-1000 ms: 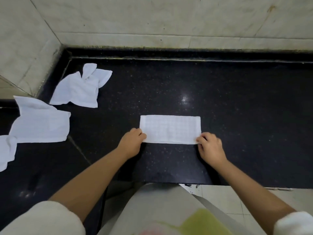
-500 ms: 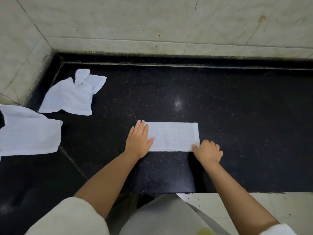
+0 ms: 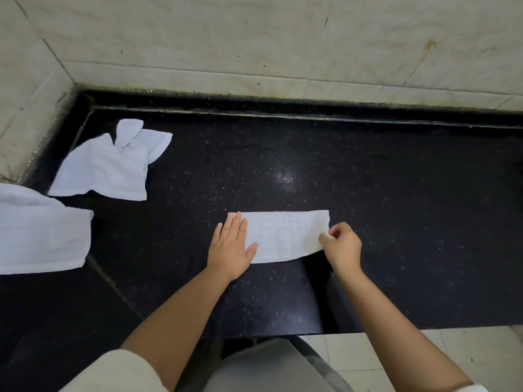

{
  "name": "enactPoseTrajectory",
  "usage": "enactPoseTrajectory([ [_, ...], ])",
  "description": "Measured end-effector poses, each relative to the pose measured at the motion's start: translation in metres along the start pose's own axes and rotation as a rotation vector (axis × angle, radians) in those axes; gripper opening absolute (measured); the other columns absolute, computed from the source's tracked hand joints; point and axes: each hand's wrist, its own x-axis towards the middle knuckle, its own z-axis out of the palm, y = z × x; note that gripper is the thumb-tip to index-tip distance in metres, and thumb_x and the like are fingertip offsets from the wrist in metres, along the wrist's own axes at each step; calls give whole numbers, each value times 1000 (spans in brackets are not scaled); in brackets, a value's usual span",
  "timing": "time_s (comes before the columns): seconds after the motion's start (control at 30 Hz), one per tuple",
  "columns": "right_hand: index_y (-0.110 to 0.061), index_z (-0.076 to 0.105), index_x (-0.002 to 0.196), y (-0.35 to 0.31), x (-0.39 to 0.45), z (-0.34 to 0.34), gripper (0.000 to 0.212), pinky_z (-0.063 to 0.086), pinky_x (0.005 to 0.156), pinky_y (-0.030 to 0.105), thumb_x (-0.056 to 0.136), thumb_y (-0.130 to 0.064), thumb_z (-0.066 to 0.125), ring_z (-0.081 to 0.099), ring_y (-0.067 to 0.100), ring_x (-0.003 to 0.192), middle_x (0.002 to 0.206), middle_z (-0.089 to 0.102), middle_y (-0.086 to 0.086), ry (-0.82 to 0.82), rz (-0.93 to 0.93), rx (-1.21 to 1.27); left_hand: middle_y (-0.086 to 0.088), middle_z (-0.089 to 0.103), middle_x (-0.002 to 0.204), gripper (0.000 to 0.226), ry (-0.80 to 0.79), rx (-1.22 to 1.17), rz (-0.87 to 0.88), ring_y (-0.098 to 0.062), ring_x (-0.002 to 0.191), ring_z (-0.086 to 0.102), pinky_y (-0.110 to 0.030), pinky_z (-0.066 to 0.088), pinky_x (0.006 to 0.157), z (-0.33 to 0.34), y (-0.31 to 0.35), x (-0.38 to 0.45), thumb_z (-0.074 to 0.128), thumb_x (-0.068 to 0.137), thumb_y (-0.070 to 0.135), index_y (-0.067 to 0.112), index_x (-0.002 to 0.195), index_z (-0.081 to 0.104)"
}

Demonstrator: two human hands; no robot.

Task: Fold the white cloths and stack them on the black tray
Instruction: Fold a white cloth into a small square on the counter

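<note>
Left hand (image 3: 230,247) lies flat, pinning the folded cloth (image 3: 283,236); right hand (image 3: 341,246) pinches its right end. Cloth looks light, limp; best taken at corners.

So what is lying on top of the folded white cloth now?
The left hand lies flat on the folded cloth's left end. The right hand pinches its right end. What the hands cover cannot be seen.

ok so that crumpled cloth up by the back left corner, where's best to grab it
Take the crumpled cloth at its near right corner, coming from the right over bare counter. That hem lies flat and square; the far end is bunched into loose flaps that would only drag.
</note>
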Motion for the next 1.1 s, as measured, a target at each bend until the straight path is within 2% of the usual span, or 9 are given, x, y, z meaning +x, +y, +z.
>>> enactPoseTrajectory([
  [0.13, -10, 47, 79, -36, -20, 17, 11, 35, 51, 20, 84, -5, 56, 42, 9, 56, 61, 46, -5, 50, -217, 106, -7, -3, 159, 65, 126, -124, -28, -20, 147, -3, -35, 4, 119, -8, -9, -6, 29, 98, 43, 15, 150, 1],
  [0.2, -12, 54, 88, -51, -32, 34, 7, 38, 60, 22, 86, -7, 57, 49, 13, 64, 68, 52, -6, 37, -341, 102, -9, 4, 158, 64, 214, -162, -109, -22, 147, 3, -37, 9, 119, -12, -22, -12, 33, 98, 40, 12, 149, 7],
  [0.3, -4, 63, 105, -61, -47, 71, 21, 45, 74, 29, 85, -4, 58, 55, 17, 76, 82, 64, 4, 13, -533, -2, -11, 7, 158, 64, 232, -153, -213, -23, 147, 4, -38, 10, 119, -13, -47, -22, 34, 98, 38, 8, 149, 10],
  [0.43, -9, 62, 58, -29, -58, 120, 11, 51, 48, 29, 61, 1, 66, 57, 22, 50, 54, 61, 2, -51, -850, -314, -10, 6, 158, 63, 162, -116, -282, -22, 147, 3, -36, 6, 120, -6, -74, -36, 25, 99, 43, 7, 149, 10],
  [0.6, -9, 68, 63, -9, -50, 128, 8, 51, 51, 23, 60, -3, 72, 60, 21, 55, 65, 66, 1, -160, -963, -414, -10, 4, 158, 66, 118, -60, -254, -21, 147, 2, -35, 3, 119, 1, -85, -37, 16, 97, 48, 7, 149, 9],
  [0.7, -8, 70, 66, -11, -43, 122, 9, 54, 51, 25, 61, -4, 64, 63, 21, 55, 65, 69, 2, -156, -1005, -405, -12, 15, 157, 85, 186, -75, -249, -24, 146, 11, -36, 7, 118, 4, -84, -37, -2, 82, 54, 5, 147, 20],
  [0.9, -3, 71, 79, -8, -50, 114, 26, 44, 75, 23, 76, -9, 46, 60, 15, 75, 76, 72, 5, -63, -1067, -234, -12, 16, 156, 90, 177, -91, -251, -23, 146, 12, -35, 4, 117, 4, -85, -36, -7, 76, 53, 5, 146, 21],
  [1.0, -7, 71, 78, 1, -50, 115, 23, 48, 70, 22, 74, -8, 48, 61, 15, 73, 78, 71, 2, -148, -1117, -310, -13, 24, 154, 85, 185, -79, -250, -26, 144, 19, -36, 7, 115, 5, -84, -37, -1, 80, 52, 3, 144, 29],
  [1.1, -8, 71, 78, 3, -42, 112, 17, 55, 63, 22, 64, -2, 63, 66, 20, 70, 81, 70, 3, -284, -1121, -398, -13, 24, 154, 86, 170, -78, -253, -26, 144, 19, -38, 10, 117, 2, -83, -37, -1, 80, 52, 3, 144, 29],
])
